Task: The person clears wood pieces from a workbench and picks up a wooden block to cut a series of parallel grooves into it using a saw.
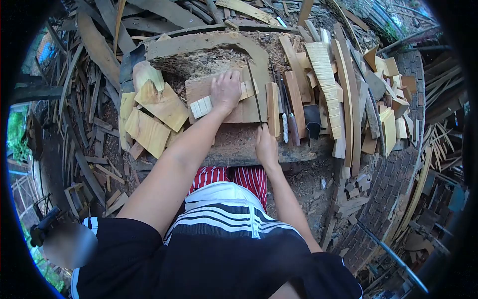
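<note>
My left hand [226, 92] presses down with closed fingers on a narrow light wood strip. One end of the strip [201, 107], marked with lines across it, shows left of the hand, and its other end sticks out to the right. Under the strip lies a flat brown board [239, 115] on the worn wooden workbench [224, 149]. My right hand [267, 148] is wrapped round the near end of a long, thin, dark blade [254, 92]. The blade points away from me and crosses over the strip's right end. Its edge is too thin here to tell a saw from a knife.
Pale wood offcuts [147, 130] are piled left of the board. To its right stand a wood block [272, 109], tools with long handles [293, 130], a dark cup-like piece [312, 121] and several curved planks [323, 84]. Scrap wood [97, 45] surrounds the bench.
</note>
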{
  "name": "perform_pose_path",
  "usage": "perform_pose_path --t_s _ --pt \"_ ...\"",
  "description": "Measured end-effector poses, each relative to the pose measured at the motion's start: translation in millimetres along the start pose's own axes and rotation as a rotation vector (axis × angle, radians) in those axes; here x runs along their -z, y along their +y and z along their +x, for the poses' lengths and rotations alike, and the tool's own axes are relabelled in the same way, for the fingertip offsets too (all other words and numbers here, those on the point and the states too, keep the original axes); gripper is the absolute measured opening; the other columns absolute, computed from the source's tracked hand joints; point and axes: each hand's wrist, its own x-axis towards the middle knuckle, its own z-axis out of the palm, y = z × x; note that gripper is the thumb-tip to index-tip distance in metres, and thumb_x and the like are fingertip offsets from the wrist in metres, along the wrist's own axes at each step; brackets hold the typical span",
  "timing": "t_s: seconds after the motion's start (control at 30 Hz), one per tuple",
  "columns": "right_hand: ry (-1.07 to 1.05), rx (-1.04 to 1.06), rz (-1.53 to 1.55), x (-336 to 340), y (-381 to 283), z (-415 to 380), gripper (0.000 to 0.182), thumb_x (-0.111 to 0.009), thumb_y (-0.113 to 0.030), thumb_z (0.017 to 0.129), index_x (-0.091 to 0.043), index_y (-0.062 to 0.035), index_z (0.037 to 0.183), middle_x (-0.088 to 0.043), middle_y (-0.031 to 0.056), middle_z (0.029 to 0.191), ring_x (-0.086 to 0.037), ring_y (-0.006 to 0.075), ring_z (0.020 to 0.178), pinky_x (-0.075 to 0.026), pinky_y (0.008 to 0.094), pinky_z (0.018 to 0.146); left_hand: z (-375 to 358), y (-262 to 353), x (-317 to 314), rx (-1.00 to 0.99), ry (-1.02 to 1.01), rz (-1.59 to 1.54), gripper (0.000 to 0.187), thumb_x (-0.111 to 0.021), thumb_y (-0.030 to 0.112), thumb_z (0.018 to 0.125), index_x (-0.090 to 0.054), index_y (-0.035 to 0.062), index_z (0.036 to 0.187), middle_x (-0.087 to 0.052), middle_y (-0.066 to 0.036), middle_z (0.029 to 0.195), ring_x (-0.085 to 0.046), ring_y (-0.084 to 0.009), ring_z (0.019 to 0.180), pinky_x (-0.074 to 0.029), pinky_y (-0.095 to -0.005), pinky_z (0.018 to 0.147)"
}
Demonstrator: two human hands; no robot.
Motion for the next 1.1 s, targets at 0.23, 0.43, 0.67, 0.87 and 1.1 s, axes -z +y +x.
perform_pose_path --t_s 0.23,0.43,0.67,0.87,1.1 --pt "-0.028 0.009 -0.015 -8.4 -10.0 63.3 0.020 -0.044 -0.019 0.094 -0.050 -0.0002 0.096 -0.061 0.0299 0.073 -0.060 0.0492 0.075 -0.047 0.0569 0.066 0.8 -0.4 -0.4 0.006 -0.017 0.008 0.014 -0.053 0.021 0.085 -0.057 0.0115 0.095 -0.061 -0.006 0.102 -0.058 -0.0233 0.100 -0.042 -0.0411 0.085" --pt "-0.010 0.008 -0.041 -4.0 -7.3 31.5 0.021 -0.043 -0.019 0.095 -0.051 -0.0004 0.097 -0.061 0.0309 0.074 -0.060 0.0495 0.077 -0.047 0.0579 0.068 0.1 -0.6 0.5 0.009 -0.011 0.003 0.016 -0.053 0.022 0.085 -0.057 0.0113 0.096 -0.061 -0.005 0.103 -0.057 -0.0228 0.102 -0.042 -0.0410 0.086" --pt "-0.004 -0.007 -0.053 -6.6 -5.8 36.2 0.023 -0.042 -0.020 0.095 -0.052 -0.0001 0.099 -0.061 0.0320 0.075 -0.061 0.0492 0.078 -0.048 0.0572 0.068 -0.3 1.4 -2.4 -0.017 0.057 0.006 0.012 -0.052 0.021 0.086 -0.059 0.0128 0.093 -0.061 -0.005 0.097 -0.059 -0.0225 0.097 -0.042 -0.0415 0.084" --pt "0.016 0.035 -0.053 -9.9 -6.0 48.3 0.024 -0.040 -0.020 0.095 -0.052 0.0003 0.099 -0.061 0.0321 0.076 -0.060 0.0498 0.077 -0.049 0.0561 0.066 -3.6 2.2 -2.7 -0.013 0.053 -0.008 0.013 -0.051 0.021 0.087 -0.059 0.0126 0.092 -0.062 -0.005 0.097 -0.059 -0.0226 0.097 -0.042 -0.0415 0.084" --pt "-0.054 -0.077 -0.063 15.7 -16.6 -3.0 0.018 -0.045 -0.018 0.094 -0.050 -0.0018 0.100 -0.062 0.0305 0.076 -0.060 0.0499 0.076 -0.046 0.0588 0.067 -0.6 -0.6 -5.1 -0.024 0.108 0.000 0.012 -0.051 0.022 0.087 -0.059 0.0133 0.091 -0.062 -0.005 0.096 -0.059 -0.0229 0.097 -0.042 -0.0410 0.084"
